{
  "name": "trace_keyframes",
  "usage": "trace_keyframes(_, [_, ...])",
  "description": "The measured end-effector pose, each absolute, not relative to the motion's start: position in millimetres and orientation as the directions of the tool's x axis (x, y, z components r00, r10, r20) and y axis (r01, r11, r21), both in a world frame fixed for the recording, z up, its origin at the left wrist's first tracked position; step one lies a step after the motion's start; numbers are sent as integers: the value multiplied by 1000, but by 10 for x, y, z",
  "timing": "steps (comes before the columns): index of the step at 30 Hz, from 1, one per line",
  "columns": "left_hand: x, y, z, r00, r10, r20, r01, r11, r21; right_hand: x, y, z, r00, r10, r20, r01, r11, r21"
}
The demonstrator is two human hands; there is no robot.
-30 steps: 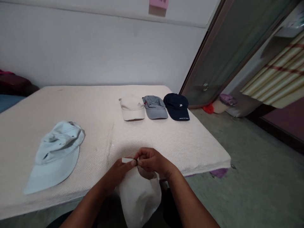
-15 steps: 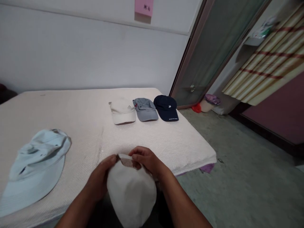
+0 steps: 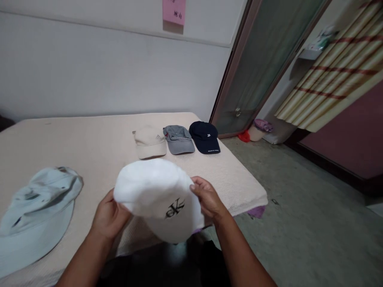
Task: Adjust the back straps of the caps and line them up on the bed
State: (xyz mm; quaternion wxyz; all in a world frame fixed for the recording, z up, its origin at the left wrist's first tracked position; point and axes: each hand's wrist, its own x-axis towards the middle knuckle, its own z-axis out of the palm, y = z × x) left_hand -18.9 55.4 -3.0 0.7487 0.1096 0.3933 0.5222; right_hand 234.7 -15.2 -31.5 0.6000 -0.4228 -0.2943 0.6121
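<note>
Between my two hands is a white baseball cap (image 3: 149, 191) with a dark letter logo on its front, its brim pointing down toward me. My left hand (image 3: 109, 215) is closed on the cap's left edge, fingers partly hidden beneath it. On the other edge, my right hand (image 3: 208, 197) pinches the cap with the thumb on top. The cap is held above the near edge of the bed. Beyond it lie a cream cap (image 3: 150, 141), a grey cap (image 3: 178, 139) and a navy cap (image 3: 204, 137) side by side in a row, brims toward me.
A pale blue cap (image 3: 42, 215), crumpled on top, lies at the left on the light bedcover (image 3: 89, 139). A pink note (image 3: 174, 12) is on the wall. Right of the bed are grey floor (image 3: 299, 207), a bin (image 3: 259, 129) and a striped curtain (image 3: 332, 75).
The white cap has been raised and turned, so its logo front now shows instead of its back opening. Both hands have moved apart to its sides. The view has shifted slightly.
</note>
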Motion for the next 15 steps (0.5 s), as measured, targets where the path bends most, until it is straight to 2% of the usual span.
trace_keyframes(2, [-110,518,-97,232,848,-477,-660,498,563,2475,-132,-302,252,959,-129,-522,22,-853])
trace_keyframes(4, [-90,502,-172,246,824,-511,-622,538,568,2632,-116,-293,415,905,-94,-495,138,-858])
trace_keyframes(8, [-156,515,-260,245,808,-536,-623,555,552,3009,-87,-418,700,713,-43,-321,260,-911])
trace_keyframes(10, [-200,524,-260,235,808,-541,-635,549,543,3207,-79,-562,804,595,4,-146,204,-968])
trace_keyframes(12, [-244,527,-246,216,806,-551,-646,541,539,3384,-86,-712,879,453,151,158,24,-987])
trace_keyframes(15, [-325,522,-218,187,805,-563,-662,527,533,3544,-114,-831,898,372,237,279,-63,-958])
